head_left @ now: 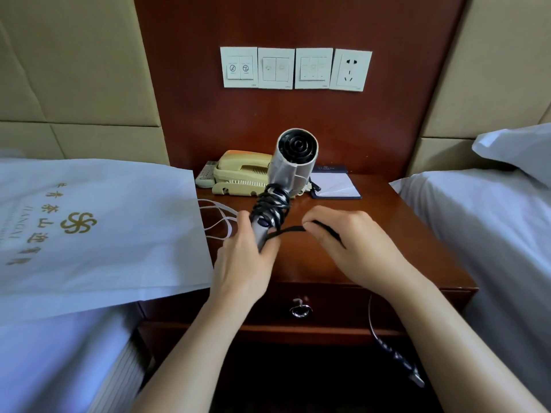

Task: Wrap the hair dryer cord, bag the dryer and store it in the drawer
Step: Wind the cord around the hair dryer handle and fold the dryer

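A silver hair dryer [293, 162] is held above the wooden nightstand [372, 234], its round grille facing me. My left hand [243, 257] grips the lower handle. Several turns of the black cord [272, 204] are wound round the handle. A flat stretch of the cord runs right to my right hand [343, 242], which pinches it; the rest disappears under that hand. A white bag [98, 234] with gold lettering lies on the left bed, its white handles [219, 222] resting on the nightstand. The drawer [337, 305] below is closed, with a metal ring pull [301, 308].
A beige telephone [241, 177], a remote [205, 174] and a notepad in a dark folder [337, 186] sit at the nightstand's back. Switch plates and a wall socket [351, 70] are on the wood panel. A bed and pillow [512, 150] are at right. A cord hangs beside the drawer [396, 356].
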A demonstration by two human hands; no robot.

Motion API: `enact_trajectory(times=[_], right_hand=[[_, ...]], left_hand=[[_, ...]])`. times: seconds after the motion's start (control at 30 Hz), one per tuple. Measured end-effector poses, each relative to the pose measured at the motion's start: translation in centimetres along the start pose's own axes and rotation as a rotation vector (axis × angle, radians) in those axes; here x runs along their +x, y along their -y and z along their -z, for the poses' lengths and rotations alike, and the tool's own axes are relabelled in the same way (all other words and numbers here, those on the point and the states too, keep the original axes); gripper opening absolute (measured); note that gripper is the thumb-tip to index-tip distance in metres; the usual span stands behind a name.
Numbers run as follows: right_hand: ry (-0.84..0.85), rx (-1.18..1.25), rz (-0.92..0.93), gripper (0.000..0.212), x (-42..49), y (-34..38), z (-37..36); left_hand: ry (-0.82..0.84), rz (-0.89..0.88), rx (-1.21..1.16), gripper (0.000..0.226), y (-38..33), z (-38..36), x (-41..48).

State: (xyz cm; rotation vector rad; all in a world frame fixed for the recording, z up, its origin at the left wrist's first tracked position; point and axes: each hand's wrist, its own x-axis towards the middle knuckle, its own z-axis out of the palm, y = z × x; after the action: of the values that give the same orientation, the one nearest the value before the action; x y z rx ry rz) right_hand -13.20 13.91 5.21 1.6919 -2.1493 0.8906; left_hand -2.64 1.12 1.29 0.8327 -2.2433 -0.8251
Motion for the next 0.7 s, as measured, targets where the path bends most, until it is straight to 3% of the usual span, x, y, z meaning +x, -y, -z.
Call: enact_trajectory(times=[0.1,0.27,0.53,0.7], right_hand=[[-0.094,-0.056,-0.083,0.023,0.1,-0.6,0.0],[-0.238,0.001,-0.233,0.039,-0.5,-2.4,-0.6],[-0.235,0.121,-0.314,0.039,-0.5,-2.9,-0.7],[-0.271,0.185,-0.405,0.041,-0.3,-3.6,-0.3]], left_hand=[[0.073,-0.005,-0.052,0.018,0.0,-0.8,-0.6],[0.171,-0.092,0.076,0.021,0.3,-1.8,-1.3],[0.224,-0.061,0.102,0.034,1.1,-2.5,-0.9],[0.221,-0.038,0.094,0.030,1.4,-2.3,-0.1]])
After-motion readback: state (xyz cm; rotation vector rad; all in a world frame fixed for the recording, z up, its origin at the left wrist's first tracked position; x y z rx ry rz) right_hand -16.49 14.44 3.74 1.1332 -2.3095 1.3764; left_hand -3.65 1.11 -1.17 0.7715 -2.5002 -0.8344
